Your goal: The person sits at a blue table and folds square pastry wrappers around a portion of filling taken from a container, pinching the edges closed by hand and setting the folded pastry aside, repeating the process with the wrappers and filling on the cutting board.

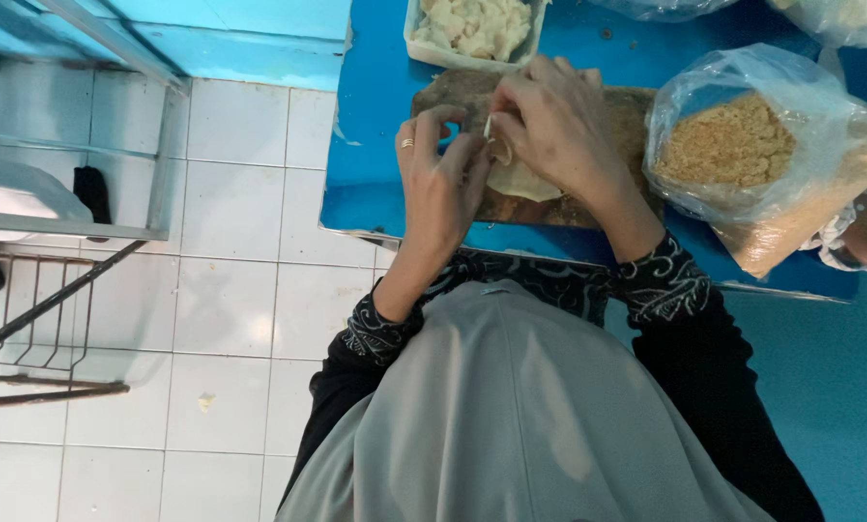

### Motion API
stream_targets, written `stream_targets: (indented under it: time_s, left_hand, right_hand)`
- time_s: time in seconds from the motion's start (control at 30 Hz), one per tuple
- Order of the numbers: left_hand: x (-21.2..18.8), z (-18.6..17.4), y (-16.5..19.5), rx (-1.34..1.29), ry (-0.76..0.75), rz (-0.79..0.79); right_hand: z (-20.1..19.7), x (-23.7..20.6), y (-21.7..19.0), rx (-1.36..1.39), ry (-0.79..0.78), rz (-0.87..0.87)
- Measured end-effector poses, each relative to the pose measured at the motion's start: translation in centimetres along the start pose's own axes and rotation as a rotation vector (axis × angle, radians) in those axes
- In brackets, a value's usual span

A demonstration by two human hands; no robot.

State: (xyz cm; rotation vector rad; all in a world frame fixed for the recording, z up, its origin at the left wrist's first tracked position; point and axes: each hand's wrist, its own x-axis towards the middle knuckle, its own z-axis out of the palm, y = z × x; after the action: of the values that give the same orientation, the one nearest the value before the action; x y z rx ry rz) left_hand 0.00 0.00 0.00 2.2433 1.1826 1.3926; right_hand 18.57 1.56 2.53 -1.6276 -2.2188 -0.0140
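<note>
Where the blue table (375,145) meets white floor tiles (231,290), a dark wooden board (549,208) lies near its edge. Over it, the left hand (438,179) and right hand (549,126) pinch a thin, pale, limp dough wrapper (520,181), fingers closed on it. A crumb-filled plastic bag (743,145) slumps alongside.

Worn wooden board (588,208), matt; glossy blue tabletop (375,145); clear crinkled plastic bag (772,145); dough sheet (522,181) seemingly smooth.
</note>
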Motion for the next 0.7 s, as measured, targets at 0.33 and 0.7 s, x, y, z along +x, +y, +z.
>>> stream_targets:
  time_s: [0.33,0.7]
  left_hand:
    - [-0.7,0.3,-0.7,0.07,0.033,0.016]
    - [-0.9,0.2,-0.8,0.001,0.02,0.003]
  right_hand:
    - [-0.8,1.3,-1.0,0.05,0.037,-0.015]
    - [-1.5,1.6,-1.6,0.08,0.032,-0.031]
